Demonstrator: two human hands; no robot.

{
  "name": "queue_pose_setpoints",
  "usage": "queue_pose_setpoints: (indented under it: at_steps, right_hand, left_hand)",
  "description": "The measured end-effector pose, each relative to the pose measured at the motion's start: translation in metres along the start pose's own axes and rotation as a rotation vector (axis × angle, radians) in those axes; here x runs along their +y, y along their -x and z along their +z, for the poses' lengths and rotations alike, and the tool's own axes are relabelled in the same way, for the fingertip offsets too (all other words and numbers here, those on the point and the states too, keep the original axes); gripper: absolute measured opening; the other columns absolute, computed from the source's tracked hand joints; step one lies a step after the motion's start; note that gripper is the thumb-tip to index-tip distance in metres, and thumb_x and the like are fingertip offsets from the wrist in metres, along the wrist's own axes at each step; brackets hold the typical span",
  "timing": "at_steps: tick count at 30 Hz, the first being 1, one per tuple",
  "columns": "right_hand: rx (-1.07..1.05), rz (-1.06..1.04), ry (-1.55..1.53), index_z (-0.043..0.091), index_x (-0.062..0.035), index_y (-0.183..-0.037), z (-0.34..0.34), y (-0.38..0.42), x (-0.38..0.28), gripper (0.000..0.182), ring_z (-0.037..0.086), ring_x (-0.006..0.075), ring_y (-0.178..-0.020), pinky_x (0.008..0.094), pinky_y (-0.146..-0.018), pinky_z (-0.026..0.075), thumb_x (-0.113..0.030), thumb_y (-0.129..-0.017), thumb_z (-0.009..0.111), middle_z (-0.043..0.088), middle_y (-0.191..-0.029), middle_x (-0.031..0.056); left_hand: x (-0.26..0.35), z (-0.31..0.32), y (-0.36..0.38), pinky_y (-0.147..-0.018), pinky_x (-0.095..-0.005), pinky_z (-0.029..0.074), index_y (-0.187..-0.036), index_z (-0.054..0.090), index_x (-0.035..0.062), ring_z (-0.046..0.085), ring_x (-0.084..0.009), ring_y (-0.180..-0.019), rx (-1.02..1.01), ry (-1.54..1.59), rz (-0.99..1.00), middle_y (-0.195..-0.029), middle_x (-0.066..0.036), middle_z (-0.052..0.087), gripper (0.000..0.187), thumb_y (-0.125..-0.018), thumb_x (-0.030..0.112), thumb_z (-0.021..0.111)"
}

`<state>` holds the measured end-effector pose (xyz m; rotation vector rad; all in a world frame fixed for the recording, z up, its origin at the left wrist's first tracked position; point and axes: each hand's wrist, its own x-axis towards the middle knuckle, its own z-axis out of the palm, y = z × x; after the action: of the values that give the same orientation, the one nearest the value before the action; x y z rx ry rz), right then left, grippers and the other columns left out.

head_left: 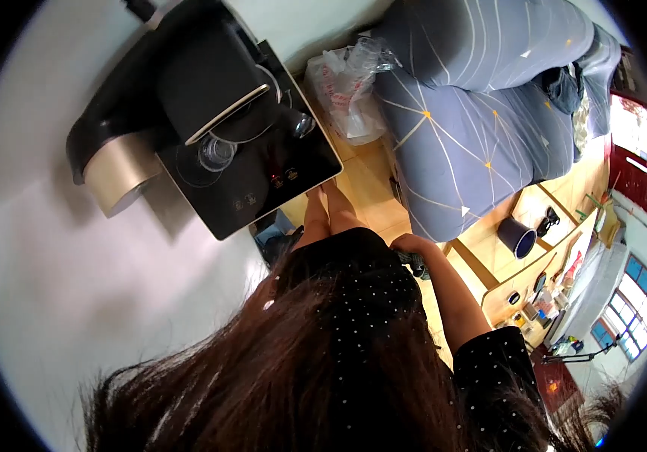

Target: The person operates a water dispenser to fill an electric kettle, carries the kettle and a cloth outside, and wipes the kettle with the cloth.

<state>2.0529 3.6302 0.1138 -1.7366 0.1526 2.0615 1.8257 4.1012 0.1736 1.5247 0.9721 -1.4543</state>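
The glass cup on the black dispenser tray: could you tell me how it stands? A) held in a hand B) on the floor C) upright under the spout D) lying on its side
C: the glass cup stands upright on the black tray, with no hand touching it.

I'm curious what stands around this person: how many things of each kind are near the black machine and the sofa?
Black water dispenser: 1
Clear glass cup on the dispenser: 1
Plastic bag: 1
Blue-grey patterned cushions, upper and lower: 2
Dark bin on the floor: 1
Total: 6
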Motion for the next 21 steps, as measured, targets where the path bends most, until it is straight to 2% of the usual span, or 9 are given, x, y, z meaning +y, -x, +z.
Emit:
queue_pose_setpoints:
  at_steps: [2,3,7,8,11,14,15,19,21]
  right_hand:
    - [0.0,0.128,-0.185,0.057,-0.0048,-0.067,0.004,0.004,-0.002,0.022,0.053,0.0288,-0.045,0.0442,-0.039,0.044,-0.024,-0.076,0.059,0.051,-0.06,0.0138]
    - [0.003,0.116,-0.3,0.056,-0.006,-0.065,0.008,0.015,-0.003,0.023,0.052,0.028,-0.045,0.0434,-0.039,0.043,-0.025,-0.077,0.059,0.05,-0.058,0.0123]
    - [-0.032,0.104,-0.587,0.065,-0.0087,-0.093,0.021,0.088,-0.034,0.021,0.057,0.019,-0.067,0.0358,-0.061,0.049,-0.023,-0.083,0.052,0.061,-0.082,0.0052]
    - [-0.086,0.044,-0.591,0.065,-0.01,-0.113,0.023,0.105,-0.042,0.033,0.062,0.0158,-0.085,0.0325,-0.076,0.051,-0.02,-0.087,0.047,0.066,-0.099,0.0045]
    - [-0.113,-0.04,-0.876,0.065,-0.0082,-0.111,0.055,0.091,-0.012,0.031,0.063,0.0155,-0.078,0.0307,-0.071,0.052,-0.019,-0.086,0.049,0.067,-0.096,0.0053]
    - [-0.007,0.067,-0.94,0.066,-0.0071,-0.108,0.086,0.067,0.012,0.029,0.064,0.0158,-0.073,0.0302,-0.069,0.053,-0.02,-0.086,0.051,0.068,-0.093,0.0062]
    - [0.109,0.083,-0.803,0.068,-0.0073,-0.104,0.097,0.054,0.022,0.027,0.065,0.0172,-0.071,0.0308,-0.068,0.053,-0.02,-0.086,0.052,0.068,-0.089,0.0054]
    - [0.157,0.077,-0.764,0.066,-0.0053,-0.107,0.13,0.029,0.049,0.036,0.058,0.0191,-0.096,0.0327,-0.085,0.046,-0.028,-0.08,0.059,0.063,-0.108,0.0099]
    - [0.233,0.109,-0.727,0.061,-0.0025,-0.116,0.143,0.021,0.056,0.059,0.049,0.0224,-0.116,0.0346,-0.098,0.038,-0.038,-0.07,0.071,0.054,-0.126,0.0133]
  left_hand:
    - [0.005,-0.009,-0.003,-0.074,-0.037,0.045,-0.114,0.06,0.0114,0.057,-0.0236,-0.084,-0.002,-0.034,0.007,-0.094,-0.011,0.062,0.046,-0.091,0.048,0.042]
    - [0.011,-0.014,-0.004,-0.074,-0.0372,0.045,-0.114,0.06,0.0114,0.057,-0.0237,-0.085,-0.005,-0.051,0.01,-0.094,-0.011,0.062,0.046,-0.091,0.048,0.042]
    - [0.02,-0.037,-0.014,-0.075,-0.0376,0.045,-0.114,0.06,0.0114,0.057,-0.0242,-0.086,-0.004,-0.126,0.01,-0.095,-0.011,0.062,0.047,-0.091,0.048,0.042]
    - [0.023,-0.042,-0.015,-0.075,-0.0377,0.045,-0.114,0.06,0.0114,0.057,-0.0243,-0.086,-0.001,-0.142,0.006,-0.095,-0.011,0.062,0.047,-0.091,0.048,0.042]
    - [0.033,-0.058,-0.015,-0.076,-0.038,0.045,-0.114,0.06,0.0114,0.058,-0.0247,-0.087,0.009,-0.19,-0.006,-0.096,-0.012,0.062,0.047,-0.091,0.048,0.042]
    - [0.04,-0.069,-0.015,-0.076,-0.0383,0.045,-0.114,0.06,0.0114,0.058,-0.025,-0.088,0.021,-0.23,-0.012,-0.097,-0.012,0.062,0.047,-0.091,0.049,0.042]
    - [0.043,-0.072,-0.016,-0.076,-0.0385,0.045,-0.114,0.06,0.0114,0.058,-0.0252,-0.088,0.022,-0.244,-0.012,-0.097,-0.012,0.062,0.047,-0.091,0.049,0.042]
    - [0.052,-0.08,-0.008,-0.077,-0.0389,0.045,-0.114,0.06,0.0114,0.058,-0.0256,-0.089,0.03,-0.273,-0.017,-0.098,-0.012,0.063,0.048,-0.091,0.049,0.042]
    - [0.052,-0.084,-0.007,-0.078,-0.0391,0.045,-0.114,0.06,0.0114,0.058,-0.0259,-0.09,0.029,-0.284,-0.02,-0.098,-0.012,0.063,0.048,-0.091,0.049,0.041]
